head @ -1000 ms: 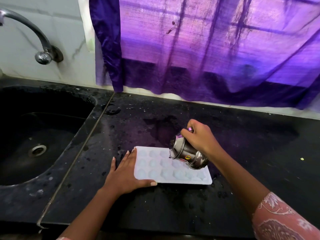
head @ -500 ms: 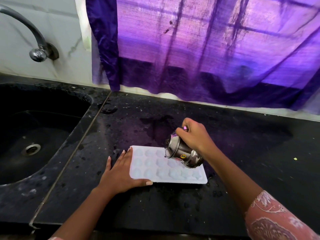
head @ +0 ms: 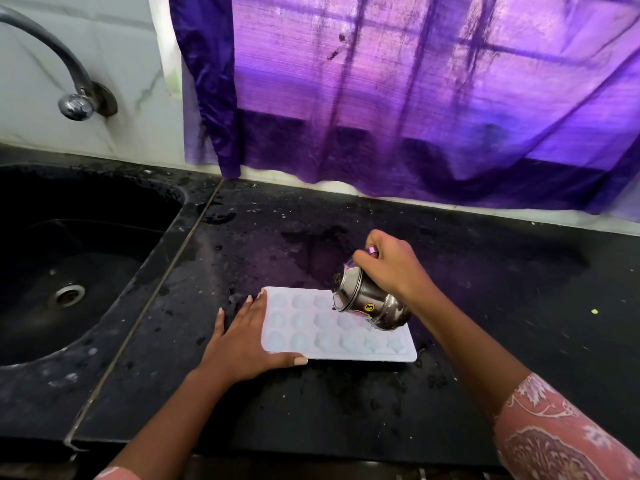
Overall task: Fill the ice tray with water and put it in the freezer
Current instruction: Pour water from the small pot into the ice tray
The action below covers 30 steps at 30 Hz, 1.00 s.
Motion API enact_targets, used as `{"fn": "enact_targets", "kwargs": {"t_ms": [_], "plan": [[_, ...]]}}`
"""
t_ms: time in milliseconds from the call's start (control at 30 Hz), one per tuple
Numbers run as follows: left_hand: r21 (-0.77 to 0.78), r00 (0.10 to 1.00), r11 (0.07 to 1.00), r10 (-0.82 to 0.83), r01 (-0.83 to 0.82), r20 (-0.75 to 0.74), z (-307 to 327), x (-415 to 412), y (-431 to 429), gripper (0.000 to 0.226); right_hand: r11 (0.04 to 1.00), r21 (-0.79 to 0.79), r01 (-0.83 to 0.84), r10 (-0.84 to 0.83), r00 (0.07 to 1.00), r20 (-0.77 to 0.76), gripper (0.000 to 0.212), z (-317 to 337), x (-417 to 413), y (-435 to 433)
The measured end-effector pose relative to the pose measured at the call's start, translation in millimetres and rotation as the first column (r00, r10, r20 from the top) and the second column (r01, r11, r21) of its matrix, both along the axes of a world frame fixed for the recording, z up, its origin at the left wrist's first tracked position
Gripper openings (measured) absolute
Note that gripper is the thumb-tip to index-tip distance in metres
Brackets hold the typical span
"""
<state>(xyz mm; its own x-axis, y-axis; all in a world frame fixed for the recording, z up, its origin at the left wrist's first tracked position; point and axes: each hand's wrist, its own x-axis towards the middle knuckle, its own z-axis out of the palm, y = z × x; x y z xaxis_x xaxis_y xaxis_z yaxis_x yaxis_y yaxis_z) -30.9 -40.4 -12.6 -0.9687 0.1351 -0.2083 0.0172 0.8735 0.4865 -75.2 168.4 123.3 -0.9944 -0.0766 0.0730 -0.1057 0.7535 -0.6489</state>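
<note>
Black stone counter (head: pixel 346 410) fills the head view, with a dark round sink (head: pixel 149 237) set in it. Just right of the sink lies the flat white plastic ice tray (head: pixel 301 323). The left hand (head: pixel 242 341) rests flat against the sink side of the tray, fingers straight, thumb along its near edge. The right hand (head: pixel 391 268) is wrapped tight round a small shiny steel cup (head: pixel 367 303), tipped over the tray's end far from the sink. I cannot see the water. If the cup tips too fast, water may splash onto the counter. If the flat hand slips, the tray may slide. A full tray may spill when carried.
</note>
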Motion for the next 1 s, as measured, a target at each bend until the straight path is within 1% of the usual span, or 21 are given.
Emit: {"fn": "enact_targets", "kwargs": {"t_ms": [200, 367, 567, 733, 1000], "plan": [[-0.002, 1.000, 1.000, 0.004, -0.004, 0.004, -0.4, -0.1, -0.1, 0.136, 1.000, 0.019, -0.006, 0.006, 1.000, 0.014, 0.031, -0.9, 0.2, 0.4], [-0.003, 1.000, 1.000, 0.001, -0.001, 0.001, -0.6, -0.2, 0.2, 0.135, 1.000, 0.003, -0.004, 0.004, 1.000, 0.021, 0.030, -0.5, 0.6, 1.6], [0.002, 1.000, 1.000, 0.003, -0.003, 0.008, 0.7, 0.5, -0.2, 0.136, 0.994, -0.104, 0.047, -0.043, 0.998, 0.035, 0.028, -2.8, 1.1, 2.0], [-0.001, 1.000, 1.000, 0.003, -0.003, 0.015, 2.0, 1.2, -0.1, 0.136, 0.976, -0.191, 0.108, -0.095, 0.992, 0.076, 0.025, -4.8, -0.2, -0.5], [-0.018, 1.000, 1.000, 0.004, -0.004, 0.014, 0.7, -0.1, 0.4, 0.138, 0.987, -0.159, 0.012, -0.004, 0.999, 0.049, 0.031, -4.2, 1.4, -15.4]]}}
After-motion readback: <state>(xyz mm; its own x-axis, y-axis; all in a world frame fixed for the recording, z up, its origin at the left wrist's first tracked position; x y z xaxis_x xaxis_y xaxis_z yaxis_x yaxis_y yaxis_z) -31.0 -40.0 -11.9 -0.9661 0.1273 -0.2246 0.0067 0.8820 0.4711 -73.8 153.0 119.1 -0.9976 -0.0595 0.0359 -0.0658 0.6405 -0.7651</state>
